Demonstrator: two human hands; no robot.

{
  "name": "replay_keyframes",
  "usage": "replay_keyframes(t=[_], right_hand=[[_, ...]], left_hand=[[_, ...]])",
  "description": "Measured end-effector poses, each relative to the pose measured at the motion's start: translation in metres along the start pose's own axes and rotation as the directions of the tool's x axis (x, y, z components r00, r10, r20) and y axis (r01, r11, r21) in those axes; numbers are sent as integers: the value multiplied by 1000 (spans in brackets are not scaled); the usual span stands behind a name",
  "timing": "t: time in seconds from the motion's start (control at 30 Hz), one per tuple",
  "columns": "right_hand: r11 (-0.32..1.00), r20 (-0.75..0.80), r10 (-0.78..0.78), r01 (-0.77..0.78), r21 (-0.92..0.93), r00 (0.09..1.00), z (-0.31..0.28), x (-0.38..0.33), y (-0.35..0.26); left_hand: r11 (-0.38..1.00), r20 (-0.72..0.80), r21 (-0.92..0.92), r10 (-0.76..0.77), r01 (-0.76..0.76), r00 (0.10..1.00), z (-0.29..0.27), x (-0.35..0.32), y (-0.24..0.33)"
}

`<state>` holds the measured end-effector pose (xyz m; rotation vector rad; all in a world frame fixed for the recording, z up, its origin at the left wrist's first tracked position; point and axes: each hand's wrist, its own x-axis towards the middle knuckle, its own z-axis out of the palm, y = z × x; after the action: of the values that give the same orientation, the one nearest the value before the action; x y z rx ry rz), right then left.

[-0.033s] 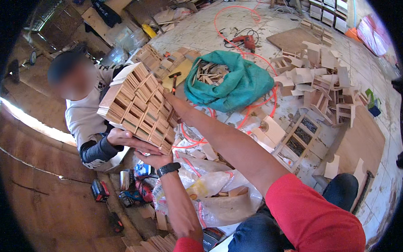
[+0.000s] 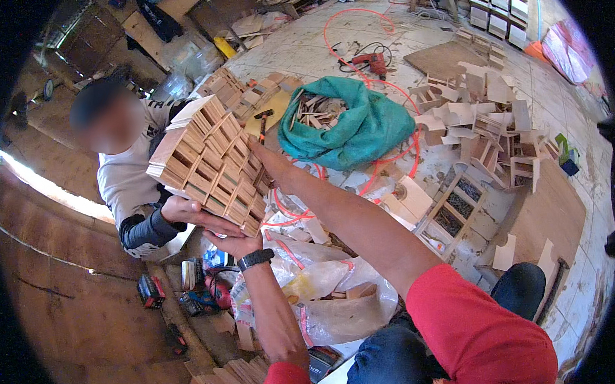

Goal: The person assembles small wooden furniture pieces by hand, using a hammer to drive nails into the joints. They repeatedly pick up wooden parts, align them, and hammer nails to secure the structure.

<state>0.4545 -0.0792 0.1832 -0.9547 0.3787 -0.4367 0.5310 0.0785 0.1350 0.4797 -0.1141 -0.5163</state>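
A big stack of small light wooden pieces [image 2: 208,165], with rows of square openings between thin slats, is held tilted in the air at the left. My left hand [image 2: 233,243], a dark watch on its wrist, supports the stack's lower end from below. Against its right side is my right hand [image 2: 260,160], whose fingers are mostly hidden behind the wood. A co-worker [image 2: 127,171] facing me holds the same stack; one of their hands [image 2: 198,215] lies along its lower side, close to my left hand.
A teal sack [image 2: 346,123] of wood scraps stands beyond my right forearm, near a hammer [image 2: 264,122] and a red drill [image 2: 371,62]. An orange hose [image 2: 418,147] loops across the floor. Small wooden assemblies [image 2: 484,118] are heaped at right, beside a divided nail tray [image 2: 457,207].
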Motion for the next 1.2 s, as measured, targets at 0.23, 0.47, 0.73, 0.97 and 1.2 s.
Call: replay_keyframes(t=[0.23, 0.47, 0.73, 0.97, 1.2], right_hand=[[996, -99, -8, 17, 91, 995, -32, -19, 23], [941, -277, -200, 263, 213, 940, -78, -96, -8], [834, -578, -485, 546, -80, 656, -160, -252, -98], [665, -743, -648, 599, -446, 166, -227, -464, -148], [515, -733, -633, 572, -638, -248, -273, -689, -125]], left_hand=[[994, 16, -48, -96, 97, 995, 6, -13, -4], [948, 237, 53, -317, 314, 918, 52, -57, -59], [793, 384, 263, -609, 550, 694, 147, -131, -176], [501, 553, 435, -805, 748, 217, 245, -285, -299], [262, 549, 544, -830, 797, -102, 268, -507, -424]])
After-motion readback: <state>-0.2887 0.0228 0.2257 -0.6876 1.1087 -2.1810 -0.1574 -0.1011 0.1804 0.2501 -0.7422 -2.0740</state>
